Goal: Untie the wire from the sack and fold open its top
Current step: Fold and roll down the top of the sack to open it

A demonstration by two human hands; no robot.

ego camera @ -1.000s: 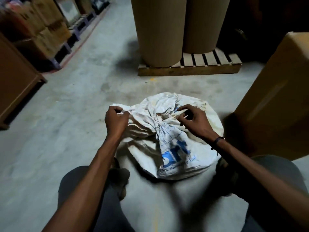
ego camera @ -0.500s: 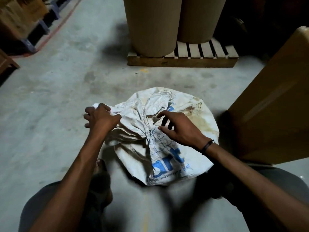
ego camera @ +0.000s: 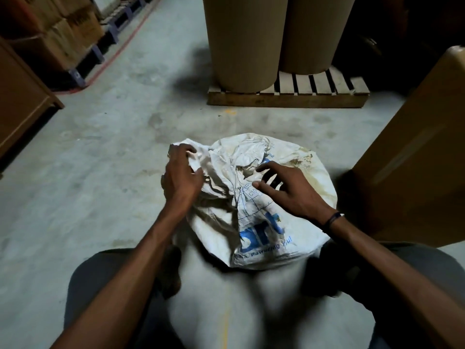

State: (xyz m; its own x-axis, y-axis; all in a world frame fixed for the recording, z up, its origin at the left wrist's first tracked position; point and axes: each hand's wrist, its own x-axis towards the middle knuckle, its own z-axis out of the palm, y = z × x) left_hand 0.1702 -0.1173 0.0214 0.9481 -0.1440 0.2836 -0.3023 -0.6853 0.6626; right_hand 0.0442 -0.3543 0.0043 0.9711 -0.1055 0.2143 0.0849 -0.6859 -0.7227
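**Left grip bunches the sack top, right grip spread above it**

Left grip (ego camera: pixel 182 172) is clenched on the loose, crumpled top of the white sack (ego camera: pixel 264 222). Its fingers curl round a bunch of the cloth at the sack's left edge. Right grip (ego camera: pixel 284 190) is released. Its fingers are spread apart and reach over the wrinkled middle of the sack, just right of the left grip. I cannot tell if the fingertips touch the cloth. A dark band (ego camera: pixel 332 219) sits on the right wrist.

No wire can be picked out in the folds, which are too crumpled and dim to read.

The sack sits on the grey floor (ego camera: pixel 88 197), under both grips and just in front of the person's knees. It has blue letters on the side nearest the person and brown stains on its right part.

Close on the right of the right grip stands a big brown box (ego camera: pixel 415 159). Far past the grips is a wooden pallet (ego camera: pixel 289 98) with two tall brown rolls (ego camera: pixel 241 41) standing on it. Far off to the left of the left grip are stacked boxes (ego camera: pixel 63 34) on racks.
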